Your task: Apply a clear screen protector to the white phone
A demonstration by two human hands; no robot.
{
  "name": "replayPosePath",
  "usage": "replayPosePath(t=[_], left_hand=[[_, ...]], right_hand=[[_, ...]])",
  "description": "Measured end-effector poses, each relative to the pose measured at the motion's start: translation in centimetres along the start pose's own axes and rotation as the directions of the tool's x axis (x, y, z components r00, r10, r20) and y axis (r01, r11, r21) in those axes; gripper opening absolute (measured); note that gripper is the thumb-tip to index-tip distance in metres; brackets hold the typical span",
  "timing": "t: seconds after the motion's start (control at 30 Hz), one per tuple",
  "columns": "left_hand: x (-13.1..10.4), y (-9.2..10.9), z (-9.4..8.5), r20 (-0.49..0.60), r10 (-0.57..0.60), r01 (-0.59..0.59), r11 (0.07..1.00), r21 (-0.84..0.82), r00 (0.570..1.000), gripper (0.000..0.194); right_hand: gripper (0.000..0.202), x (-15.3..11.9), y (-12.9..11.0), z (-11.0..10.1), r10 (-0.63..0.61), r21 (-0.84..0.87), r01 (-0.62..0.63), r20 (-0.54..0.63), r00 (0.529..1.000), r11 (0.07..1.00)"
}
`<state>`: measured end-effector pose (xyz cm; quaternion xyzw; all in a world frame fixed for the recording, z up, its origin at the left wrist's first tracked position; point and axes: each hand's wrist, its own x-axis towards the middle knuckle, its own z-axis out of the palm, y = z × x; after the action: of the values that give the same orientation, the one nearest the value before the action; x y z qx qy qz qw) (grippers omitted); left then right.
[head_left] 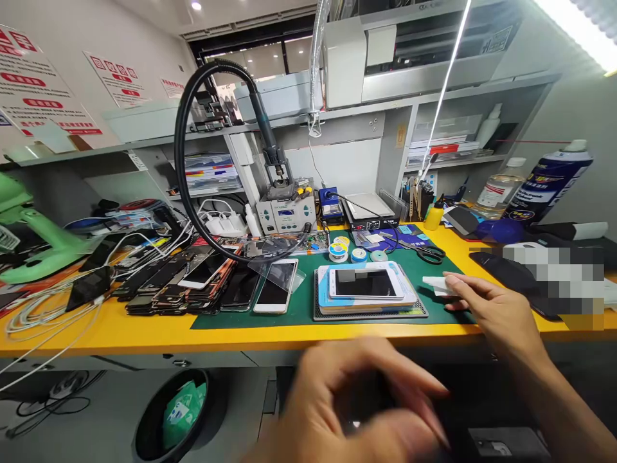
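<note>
- And the right hand (501,315) pinches a small white piece (434,286) by one end, above the green mat (214,321); looks light, stiff, likely best gripped right there!
- Left hand (357,411), blurred, curls its fingers loosely, nothing visible inside.
- Writing? Blue can (554,181), red-and-white poster (43,82): both lettered, too unclear to read.

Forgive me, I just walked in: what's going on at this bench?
The person's right hand pinches a small white item at the right side of the green mat. The left hand, blurred, is curled in front of the bench with nothing visible in it. A white phone lies screen up on a stack on the mat, untouched.
</note>
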<state>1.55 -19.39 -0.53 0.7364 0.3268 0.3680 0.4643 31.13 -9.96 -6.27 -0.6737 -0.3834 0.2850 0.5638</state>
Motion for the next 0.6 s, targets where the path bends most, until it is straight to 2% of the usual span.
replayPosePath(t=[0.03, 0.07, 0.1, 0.13, 0.17, 0.2, 0.27, 0.3, 0.37, 0.47, 0.6], left_hand=[[0.8, -0.2, -2.7, -0.114, 0.083, -0.061, 0.98, 0.189, 0.99, 0.025], [1.4, -0.5, -5.7, -0.203, 0.211, -0.104, 0.893, 0.438, 0.956, 0.017], [1.8, -1.1, -8.7, -0.19, 0.306, -0.113, 0.75, 0.652, 0.933, 0.015], [2.0, -1.8, -11.6, -0.131, 0.33, -0.094, 0.587, 0.804, 0.935, 0.018], [2.2, -2.7, -14.3, -0.072, 0.301, -0.064, 0.42, 0.905, 0.951, 0.022], [2.2, -3.6, -16.5, -0.023, 0.245, -0.042, 0.255, 0.966, 0.969, 0.024], [2.3, -5.4, -19.7, 0.064, 0.165, -0.062, -0.017, 0.998, 0.984, 0.026], [2.3, -6.2, -20.6, 0.121, 0.15, -0.105, -0.111, 0.988, 0.981, 0.027], [2.5, -7.4, -21.5, 0.208, 0.15, -0.177, -0.197, 0.964, 0.967, 0.026], [3.0, -8.6, -22.0, 0.306, 0.236, -0.253, -0.228, 0.94, 0.922, 0.023], [3.9, -10.0, -22.7, 0.426, 0.349, -0.343, -0.275, 0.898, 0.834, 0.017]], right_hand=[[0.042, 0.4, -0.3, 0.0, 0.005, 0.012, -0.006, 0.021, 1.0, 1.0], [0.045, 0.9, -0.6, 0.0, -0.009, 0.015, 0.009, 0.027, 1.0, 1.0], [0.047, 1.4, -0.7, 0.0, -0.051, -0.013, 0.051, 0.004, 0.999, 0.999], [0.049, 1.8, -0.8, 0.0, -0.125, -0.082, 0.121, -0.041, 0.991, 0.989], [0.049, 2.2, -0.8, 0.1, -0.229, -0.186, 0.208, -0.096, 0.969, 0.96], [0.049, 2.5, -0.6, 0.1, -0.345, -0.301, 0.291, -0.147, 0.927, 0.908], [0.045, 2.8, -0.2, 0.3, -0.527, -0.467, 0.394, -0.195, 0.827, 0.791], [0.042, 2.9, 0.1, 0.3, -0.571, -0.491, 0.423, -0.2, 0.796, 0.762], [0.037, 2.8, 0.7, 0.3, -0.583, -0.461, 0.446, -0.211, 0.784, 0.767], [0.032, 2.8, 1.5, 0.1, -0.527, -0.391, 0.419, -0.227, 0.819, 0.82], [0.031, 3.1, 2.0, -0.2, -0.478, -0.333, 0.398, -0.208, 0.853, 0.855]])
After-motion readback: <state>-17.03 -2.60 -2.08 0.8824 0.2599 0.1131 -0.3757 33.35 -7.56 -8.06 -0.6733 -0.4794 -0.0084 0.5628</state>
